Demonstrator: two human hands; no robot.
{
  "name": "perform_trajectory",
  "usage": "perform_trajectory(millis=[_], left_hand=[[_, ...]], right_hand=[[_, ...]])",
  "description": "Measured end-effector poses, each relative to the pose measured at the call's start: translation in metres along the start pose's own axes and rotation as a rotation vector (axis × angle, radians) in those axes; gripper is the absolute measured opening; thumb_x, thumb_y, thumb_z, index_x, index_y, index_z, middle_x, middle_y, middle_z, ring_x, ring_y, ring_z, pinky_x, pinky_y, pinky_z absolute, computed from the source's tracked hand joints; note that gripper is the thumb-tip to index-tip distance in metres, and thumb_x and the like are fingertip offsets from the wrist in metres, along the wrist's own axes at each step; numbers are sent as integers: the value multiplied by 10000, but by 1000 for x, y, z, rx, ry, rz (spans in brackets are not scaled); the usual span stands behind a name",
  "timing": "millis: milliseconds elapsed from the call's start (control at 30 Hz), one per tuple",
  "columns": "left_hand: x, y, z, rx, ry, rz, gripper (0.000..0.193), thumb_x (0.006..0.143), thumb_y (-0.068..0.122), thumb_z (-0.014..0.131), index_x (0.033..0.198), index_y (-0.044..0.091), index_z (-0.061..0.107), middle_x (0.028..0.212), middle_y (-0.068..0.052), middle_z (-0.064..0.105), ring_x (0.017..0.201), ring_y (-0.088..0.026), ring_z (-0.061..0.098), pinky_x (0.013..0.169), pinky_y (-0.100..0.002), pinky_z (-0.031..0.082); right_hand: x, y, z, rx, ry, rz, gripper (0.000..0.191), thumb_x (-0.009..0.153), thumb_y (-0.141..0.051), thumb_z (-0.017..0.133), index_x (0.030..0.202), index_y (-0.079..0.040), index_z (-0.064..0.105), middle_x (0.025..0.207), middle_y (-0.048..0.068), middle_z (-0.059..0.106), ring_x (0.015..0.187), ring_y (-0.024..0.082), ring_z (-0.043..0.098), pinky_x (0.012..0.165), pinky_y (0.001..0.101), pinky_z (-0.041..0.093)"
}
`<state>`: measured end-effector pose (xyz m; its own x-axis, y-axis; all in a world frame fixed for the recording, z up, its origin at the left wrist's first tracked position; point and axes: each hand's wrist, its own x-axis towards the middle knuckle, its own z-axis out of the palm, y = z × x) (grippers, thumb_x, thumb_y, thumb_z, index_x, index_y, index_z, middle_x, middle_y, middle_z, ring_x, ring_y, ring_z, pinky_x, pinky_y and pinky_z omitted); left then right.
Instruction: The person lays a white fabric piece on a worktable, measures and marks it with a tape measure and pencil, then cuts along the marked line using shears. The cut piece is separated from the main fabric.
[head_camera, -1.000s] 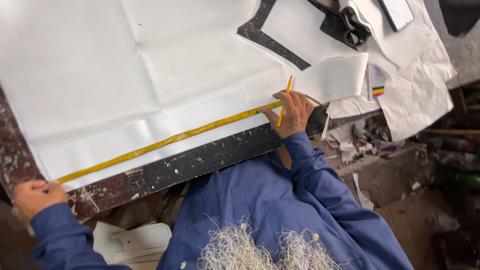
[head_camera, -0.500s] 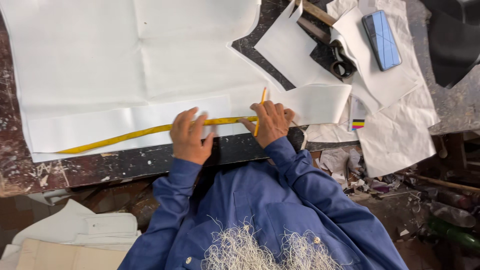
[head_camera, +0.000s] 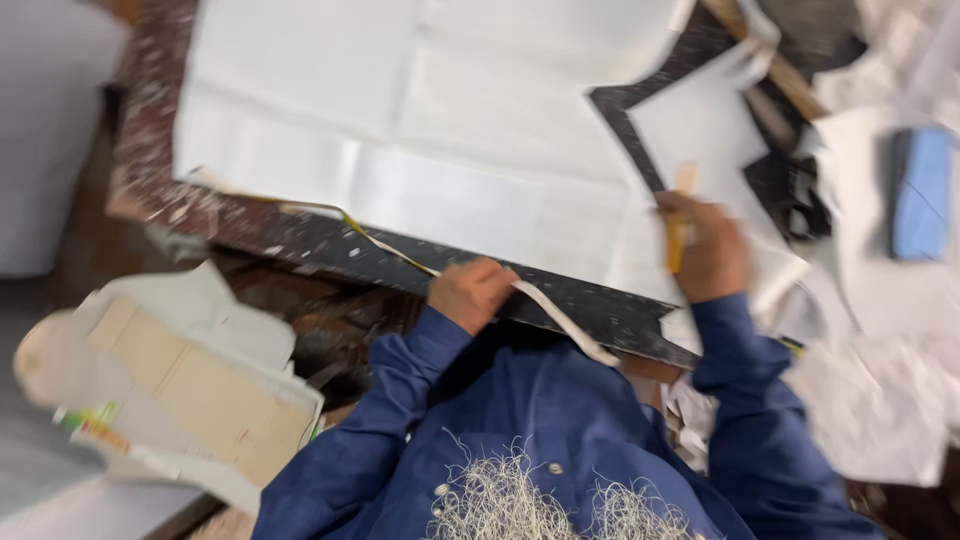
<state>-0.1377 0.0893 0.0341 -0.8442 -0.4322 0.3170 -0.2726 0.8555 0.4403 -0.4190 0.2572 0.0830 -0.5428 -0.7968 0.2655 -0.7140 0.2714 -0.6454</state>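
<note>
Left hand (head_camera: 472, 293) closed around a measuring tape (head_camera: 400, 258) at the table edge (head_camera: 300, 240), tape trailing off toward ten o'clock and drooping toward four o'clock over the blue sleeve. Right hand (head_camera: 710, 250) at three o'clock from the left, wrapped around a yellow pencil (head_camera: 680, 232) held upright on the white paper (head_camera: 450, 130). Heavily blurred throughout: dark lump (head_camera: 790, 190) near the right hand unreadable, blue flat thing (head_camera: 922, 195) at far right indistinct, cardboard box (head_camera: 190, 385) at eight o'clock smeared.

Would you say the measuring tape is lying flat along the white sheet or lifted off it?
Lifted off: the measuring tape sags in loose curves over the dark table edge, gripped in the left hand, with its free end trailing over the blue jacket.
</note>
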Motion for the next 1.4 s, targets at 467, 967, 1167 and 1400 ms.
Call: perform_trajectory(millis=[467, 967, 1167, 1400], left_hand=[[-127, -11, -11, -183, -246, -784, 392, 1013, 395, 584, 825, 92, 745, 790, -103, 716, 745, -327, 693, 665, -451, 517], [-78, -54, -62, -18, -276, -800, 164, 851, 279, 727, 974, 172, 739, 884, -18, 725, 800, -271, 698, 681, -441, 544], [-58, -45, -85, -467, -298, -487, 312, 874, 360, 748, 1000, 77, 707, 843, -103, 690, 773, -299, 697, 683, -420, 555], [34, -44, -124, -443, -431, -252, 213, 1006, 294, 573, 1070, 117, 674, 814, -128, 709, 751, -311, 713, 674, -425, 538]], right_hand=[[-8, 153, -34, -560, -77, 221, 392, 881, -45, 697, 1257, 47, 639, 1046, 230, 687, 986, 395, 663, 871, 486, 539], [22, 144, -58, -572, -157, 236, 238, 960, -141, 755, 1059, 58, 671, 958, 249, 682, 867, 371, 681, 823, 456, 559], [16, 101, -49, -477, -172, 382, 384, 921, -165, 790, 1261, -31, 673, 1155, 169, 708, 1063, 277, 670, 865, 396, 556], [-5, -126, 62, 531, -513, -81, 1024, 622, -413, 911, 1456, -29, 460, 1379, 110, 595, 1226, 243, 573, 947, 354, 473]])
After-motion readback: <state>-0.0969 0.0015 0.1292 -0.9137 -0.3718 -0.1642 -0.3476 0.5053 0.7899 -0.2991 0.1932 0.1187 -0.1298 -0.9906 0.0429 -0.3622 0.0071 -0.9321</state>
